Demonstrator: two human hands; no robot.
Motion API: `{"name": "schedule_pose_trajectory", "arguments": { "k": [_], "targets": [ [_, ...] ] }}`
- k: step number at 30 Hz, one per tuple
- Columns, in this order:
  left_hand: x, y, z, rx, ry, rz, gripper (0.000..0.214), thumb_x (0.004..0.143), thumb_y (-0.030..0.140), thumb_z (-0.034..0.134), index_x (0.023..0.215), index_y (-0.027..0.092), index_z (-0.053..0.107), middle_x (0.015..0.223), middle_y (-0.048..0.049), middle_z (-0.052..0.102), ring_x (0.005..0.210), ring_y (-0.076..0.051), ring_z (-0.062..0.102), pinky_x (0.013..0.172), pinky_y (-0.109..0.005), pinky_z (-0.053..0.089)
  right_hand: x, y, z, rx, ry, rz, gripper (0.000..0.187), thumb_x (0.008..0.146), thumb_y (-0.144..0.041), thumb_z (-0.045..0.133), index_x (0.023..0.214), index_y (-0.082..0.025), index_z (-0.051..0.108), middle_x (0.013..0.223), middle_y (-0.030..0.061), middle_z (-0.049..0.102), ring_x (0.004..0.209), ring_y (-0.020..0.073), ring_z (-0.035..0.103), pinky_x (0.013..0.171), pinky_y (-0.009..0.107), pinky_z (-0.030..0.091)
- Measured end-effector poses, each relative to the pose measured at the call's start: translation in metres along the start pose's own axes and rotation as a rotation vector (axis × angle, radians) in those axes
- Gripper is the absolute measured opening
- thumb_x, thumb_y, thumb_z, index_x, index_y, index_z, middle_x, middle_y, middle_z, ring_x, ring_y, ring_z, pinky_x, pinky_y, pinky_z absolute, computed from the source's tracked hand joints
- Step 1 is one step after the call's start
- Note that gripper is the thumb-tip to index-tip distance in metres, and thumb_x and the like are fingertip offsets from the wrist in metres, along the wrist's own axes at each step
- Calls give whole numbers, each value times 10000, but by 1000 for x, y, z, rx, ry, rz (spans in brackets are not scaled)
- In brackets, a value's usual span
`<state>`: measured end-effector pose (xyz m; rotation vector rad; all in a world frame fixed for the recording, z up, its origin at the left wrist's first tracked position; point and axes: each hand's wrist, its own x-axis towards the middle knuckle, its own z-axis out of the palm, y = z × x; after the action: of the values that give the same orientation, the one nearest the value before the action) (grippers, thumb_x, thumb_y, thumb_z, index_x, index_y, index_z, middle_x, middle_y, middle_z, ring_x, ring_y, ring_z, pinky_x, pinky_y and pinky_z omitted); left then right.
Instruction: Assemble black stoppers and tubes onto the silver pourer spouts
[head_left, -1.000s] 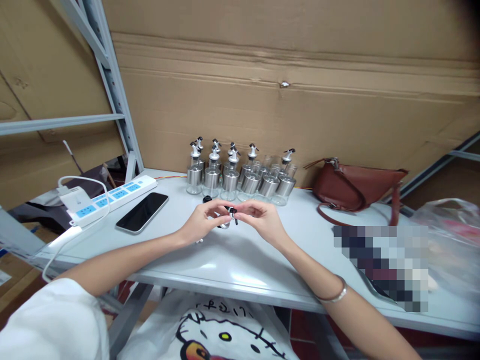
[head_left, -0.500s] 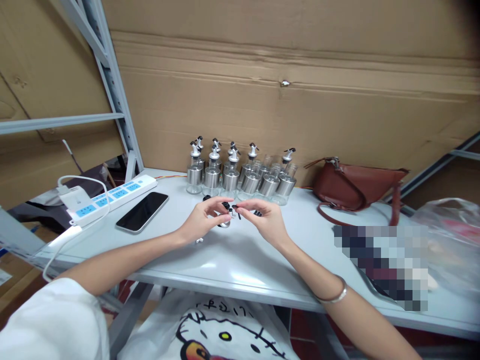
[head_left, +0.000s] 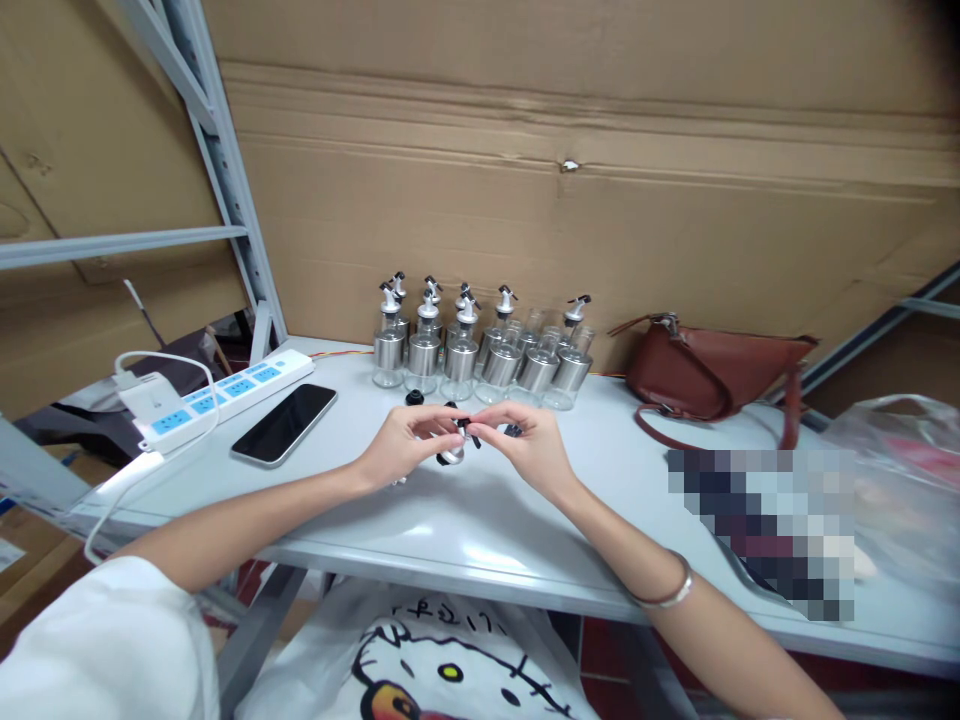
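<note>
My left hand [head_left: 401, 446] and my right hand [head_left: 526, 444] meet over the middle of the pale table [head_left: 480, 525], fingertips pinched together on a small silver and black spout cap [head_left: 455, 445]. The left fingers hold its metal body and the right fingertips pinch the small black part on top. A loose black piece [head_left: 413, 398] and another [head_left: 513, 430] lie on the table close to my hands. Behind them stand several small glass bottles with steel sleeves [head_left: 480, 352], some with pour spouts fitted, some open at the top.
A black phone [head_left: 285, 424] and a white power strip [head_left: 225, 385] lie at the left. A brown leather bag [head_left: 712, 375] sits at the right, with a clear plastic bag [head_left: 896, 480] beyond it. Cardboard sheets form the back wall [head_left: 570, 200].
My hands parted slightly half a second ago and have closed together again on the cap, a little lower over the table. Nothing else has moved.
</note>
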<state>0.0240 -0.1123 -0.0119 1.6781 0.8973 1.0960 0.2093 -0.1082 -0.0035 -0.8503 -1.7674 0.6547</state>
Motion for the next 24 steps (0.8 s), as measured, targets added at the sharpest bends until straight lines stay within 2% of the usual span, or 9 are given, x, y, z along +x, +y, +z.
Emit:
{"name": "schedule_pose_trajectory", "arguments": {
  "k": [4, 7, 11, 15, 18, 22, 24],
  "targets": [
    [0, -3, 1, -86, 30, -27, 368, 657, 319, 743, 970, 129, 719, 810, -77, 736, 686, -178, 677, 625, -276, 551, 0, 0, -1, -4, -34, -10, 189, 732, -384, 694, 719, -196, 705, 700, 41, 720, 627, 177, 667, 628, 301, 540],
    [2, -3, 0, -130, 92, -50, 378, 625, 328, 770, 941, 123, 731, 786, -74, 737, 638, -166, 665, 574, -266, 554, 0, -2, -1, -21, -77, -39, 168, 739, -344, 692, 834, -209, 719, 808, 48, 733, 713, 185, 679, 657, 300, 554],
    [7, -3, -5, -191, 174, -51, 408, 612, 336, 785, 960, 129, 726, 797, -65, 736, 633, -162, 661, 536, -260, 563, -2, 1, 2, -50, -74, -64, 317, 684, -308, 749, 986, -221, 705, 919, 57, 729, 756, 195, 678, 642, 303, 570],
    [9, -5, -5, -219, 192, -62, 411, 603, 335, 795, 953, 132, 728, 781, -59, 732, 634, -161, 663, 531, -259, 566, -4, 8, 6, -77, -36, -104, 221, 724, -286, 722, 929, -204, 724, 830, 57, 735, 645, 180, 664, 634, 317, 561],
    [7, -5, -3, -206, 196, -83, 413, 602, 327, 797, 959, 132, 728, 791, -61, 732, 630, -159, 663, 534, -255, 560, -4, 10, 5, -82, -33, -103, 154, 772, -277, 673, 887, -191, 727, 799, 63, 734, 652, 188, 670, 641, 318, 549],
    [7, -5, -3, -238, 205, -101, 398, 599, 306, 802, 947, 129, 729, 803, -60, 731, 616, -144, 654, 535, -246, 555, -3, 9, 3, -114, -86, -142, 176, 822, -276, 619, 930, -178, 717, 773, 68, 728, 664, 184, 670, 652, 311, 536],
    [8, -5, -3, -262, 216, -106, 379, 590, 295, 808, 922, 130, 733, 788, -53, 727, 617, -141, 651, 530, -240, 551, -3, 9, 3, -135, -106, -208, 228, 794, -300, 661, 981, -177, 703, 774, 65, 721, 676, 179, 663, 668, 306, 536]
  ]
}}
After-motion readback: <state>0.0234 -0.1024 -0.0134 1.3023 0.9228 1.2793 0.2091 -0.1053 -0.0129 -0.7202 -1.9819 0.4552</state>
